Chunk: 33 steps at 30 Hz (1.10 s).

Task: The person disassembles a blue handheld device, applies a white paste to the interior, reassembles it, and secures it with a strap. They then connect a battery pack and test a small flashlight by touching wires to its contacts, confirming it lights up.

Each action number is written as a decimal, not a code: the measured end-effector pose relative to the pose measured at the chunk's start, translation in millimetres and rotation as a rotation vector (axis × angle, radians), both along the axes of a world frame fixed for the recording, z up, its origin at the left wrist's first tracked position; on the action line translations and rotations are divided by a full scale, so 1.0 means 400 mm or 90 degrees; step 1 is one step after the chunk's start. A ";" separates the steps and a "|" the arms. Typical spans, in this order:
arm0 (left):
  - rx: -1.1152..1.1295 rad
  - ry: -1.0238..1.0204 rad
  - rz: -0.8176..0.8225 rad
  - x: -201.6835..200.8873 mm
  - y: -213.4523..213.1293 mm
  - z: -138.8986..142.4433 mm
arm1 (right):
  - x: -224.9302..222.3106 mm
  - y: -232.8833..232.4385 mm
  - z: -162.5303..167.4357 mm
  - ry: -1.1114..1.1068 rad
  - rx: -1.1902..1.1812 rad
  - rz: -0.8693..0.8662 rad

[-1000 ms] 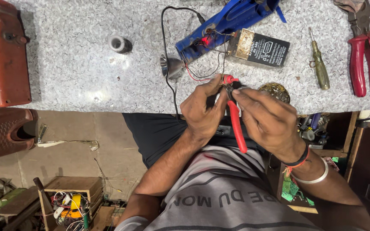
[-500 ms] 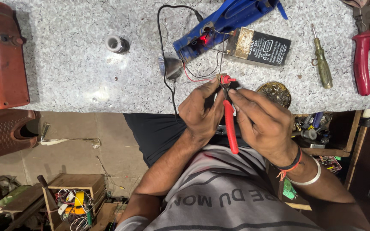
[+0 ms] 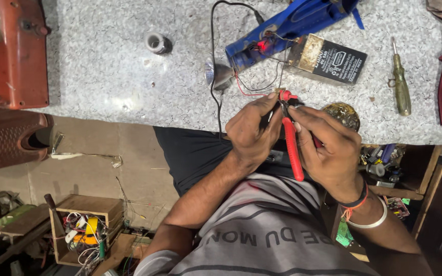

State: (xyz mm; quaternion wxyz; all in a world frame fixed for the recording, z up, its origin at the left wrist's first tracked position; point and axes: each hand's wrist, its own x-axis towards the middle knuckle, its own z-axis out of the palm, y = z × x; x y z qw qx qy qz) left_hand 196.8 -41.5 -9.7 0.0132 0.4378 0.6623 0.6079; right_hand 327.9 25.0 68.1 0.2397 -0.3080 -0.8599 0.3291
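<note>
I see right hand (image 3: pixel 328 148) clamped on red-handled cutters (image 3: pixel 291 148), left hand (image 3: pixel 251 133) pinching the red wire (image 3: pixel 241 88) at their tip, just above. Looks like stripping; next needs a steady pull, I reckon.

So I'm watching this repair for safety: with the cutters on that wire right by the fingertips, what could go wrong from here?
1. The red-handled cutters in the right hand work close to the left hand fingers, so a slip might nick them.
2. The thin red wire runs to the blue device beside the black battery; a tug could drag them or pull a joint loose.
</note>
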 end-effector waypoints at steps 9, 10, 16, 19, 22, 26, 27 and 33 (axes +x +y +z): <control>-0.013 -0.019 0.000 0.009 0.002 -0.018 | -0.006 0.016 -0.001 0.001 0.050 0.053; -0.014 -0.025 -0.004 0.011 0.003 -0.018 | -0.008 0.017 0.000 0.007 0.036 0.050; -0.038 -0.134 -0.037 0.013 0.009 -0.004 | 0.006 0.029 0.007 0.013 -0.029 0.033; -0.025 -0.140 -0.003 0.014 0.020 0.012 | 0.078 0.067 0.003 0.013 -0.056 0.049; -0.037 -0.111 0.001 0.010 0.021 0.026 | 0.203 0.129 -0.027 0.169 -0.030 -0.082; -0.024 -0.109 -0.031 0.004 0.020 0.034 | 0.356 0.324 -0.124 0.022 0.017 -0.256; -0.028 -0.095 -0.031 0.002 0.020 0.034 | 0.379 0.377 -0.151 -0.015 0.017 -0.273; -0.049 -0.121 -0.038 0.001 0.020 0.030 | 0.382 0.497 -0.202 -0.204 0.144 -0.326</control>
